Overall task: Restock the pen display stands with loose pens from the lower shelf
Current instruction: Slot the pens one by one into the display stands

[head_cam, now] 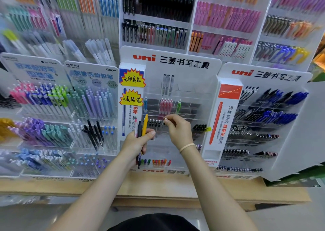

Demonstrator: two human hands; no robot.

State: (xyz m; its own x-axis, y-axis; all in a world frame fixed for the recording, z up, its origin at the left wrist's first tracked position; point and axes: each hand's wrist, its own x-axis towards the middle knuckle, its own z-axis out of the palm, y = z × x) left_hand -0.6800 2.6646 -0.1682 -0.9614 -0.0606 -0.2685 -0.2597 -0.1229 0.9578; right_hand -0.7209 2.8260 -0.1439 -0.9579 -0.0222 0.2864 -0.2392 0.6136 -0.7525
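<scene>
My left hand (pixel 136 142) grips a small bunch of loose pens (pixel 140 134): a yellow one, a black one and a pink one, held upright in front of the middle Uni display stand (pixel 175 62). My right hand (pixel 177 128) pinches the white-capped top of a clear pen (pixel 162 123) and holds it at a tier of the stand, beside a row of black pens (pixel 154 122). Pink pens (pixel 165 106) fill a slot just above. A pale band sits on my right wrist.
Kokuyo stands (pixel 91 97) with pastel pens are on the left, and a second Uni stand (pixel 263 118) with blue and black pens on the right. Taller racks of coloured pens rise behind. All stand on a wooden shelf (pixel 158 186) with its edge facing me.
</scene>
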